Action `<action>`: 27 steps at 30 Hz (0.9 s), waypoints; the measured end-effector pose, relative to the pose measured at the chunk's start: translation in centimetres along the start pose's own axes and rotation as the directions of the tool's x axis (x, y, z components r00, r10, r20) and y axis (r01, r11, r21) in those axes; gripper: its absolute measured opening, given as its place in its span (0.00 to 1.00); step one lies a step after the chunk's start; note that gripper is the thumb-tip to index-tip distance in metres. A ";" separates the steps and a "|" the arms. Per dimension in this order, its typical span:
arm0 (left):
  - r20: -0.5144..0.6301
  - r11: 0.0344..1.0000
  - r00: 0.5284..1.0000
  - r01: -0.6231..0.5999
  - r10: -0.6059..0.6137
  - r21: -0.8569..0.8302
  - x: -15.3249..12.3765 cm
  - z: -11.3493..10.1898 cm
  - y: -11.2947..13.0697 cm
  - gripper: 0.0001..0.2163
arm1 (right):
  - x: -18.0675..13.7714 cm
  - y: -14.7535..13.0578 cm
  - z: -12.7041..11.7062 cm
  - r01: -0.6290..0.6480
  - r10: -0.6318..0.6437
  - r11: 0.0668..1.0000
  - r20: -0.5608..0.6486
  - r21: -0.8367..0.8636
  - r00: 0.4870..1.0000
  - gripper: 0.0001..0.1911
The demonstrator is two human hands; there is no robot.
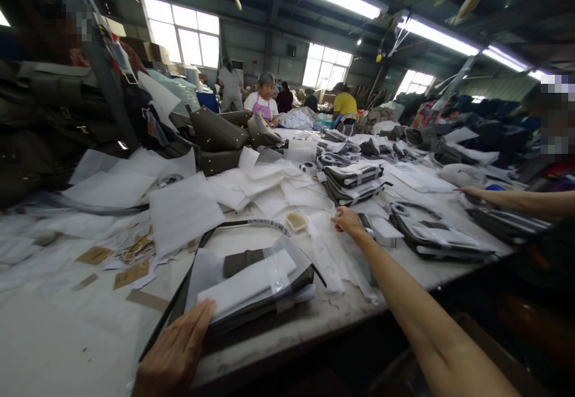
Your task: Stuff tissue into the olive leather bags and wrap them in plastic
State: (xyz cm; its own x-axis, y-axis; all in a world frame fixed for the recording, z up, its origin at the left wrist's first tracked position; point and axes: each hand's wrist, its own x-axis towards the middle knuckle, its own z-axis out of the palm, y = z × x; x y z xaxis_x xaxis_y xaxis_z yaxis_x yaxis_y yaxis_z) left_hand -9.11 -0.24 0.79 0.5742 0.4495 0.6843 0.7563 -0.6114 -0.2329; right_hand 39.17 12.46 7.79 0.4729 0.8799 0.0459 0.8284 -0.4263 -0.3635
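A dark olive handbag (251,319) lies on its side before me, its handle (269,224) wrapped in pale printed material. White foam sheet (251,280) and clear tape cover its upper side. My left hand (177,343) rests at the bag's near left corner, fingers stretched out along the edge of the foam. Further off to the right, my right hand (351,222) is closed, fingertips pinched at the upper end of a thin translucent sheet (324,250). A small white dish (296,221) with yellowish contents stands between the bag and that hand.
Loose white foam sheets (184,211) and brown tags (131,273) litter the left side. Wrapped bags (353,178) are stacked beyond my right hand; another wrapped bag (442,238) lies rightward. A co-worker's arm (516,197) reaches in at right. The table edge (341,328) runs diagonally.
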 end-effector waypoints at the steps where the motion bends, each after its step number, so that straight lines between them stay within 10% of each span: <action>1: -0.010 1.000 1.000 0.000 0.000 -0.003 0.0 0.1 0.0 0.23 | 0.0 -0.1 -0.2 0.004 -0.003 1.000 0.018 -0.010 1.000 0.13; 12: -0.009 0.994 0.996 0.085 -0.086 -0.065 0.4 -0.2 1.1 0.18 | -5.8 -4.4 -5.6 0.342 -0.326 0.933 0.134 -0.114 0.936 0.13; 14: -0.005 0.992 0.995 0.099 -0.100 -0.072 0.8 -0.4 1.4 0.17 | -8.3 -6.2 -5.7 0.348 -0.412 0.906 0.317 0.239 0.854 0.17; 17: 0.015 0.991 0.994 0.109 -0.108 -0.078 1.1 -0.5 1.7 0.16 | -13.1 -9.8 -4.7 0.027 -0.536 0.711 0.516 0.703 0.668 0.19; 22: 0.061 0.983 0.990 0.135 -0.129 -0.122 1.0 -0.5 2.0 0.15 | -19.9 -16.3 -0.5 -0.272 -0.694 0.514 0.580 0.814 0.426 0.21; 27: 0.017 0.978 0.988 0.156 -0.156 -0.140 0.8 -0.4 2.5 0.14 | -19.4 -20.0 4.5 0.078 -0.805 0.416 0.327 0.906 0.495 0.18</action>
State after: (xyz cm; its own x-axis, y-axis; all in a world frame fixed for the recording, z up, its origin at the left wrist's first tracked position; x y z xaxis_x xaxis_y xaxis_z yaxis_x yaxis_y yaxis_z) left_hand -6.89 -1.71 1.00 0.4548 0.5504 0.7001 0.7854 -0.6185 -0.0240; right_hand 12.04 4.91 9.96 -0.5312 0.8472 0.0111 0.1097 0.0818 -0.9906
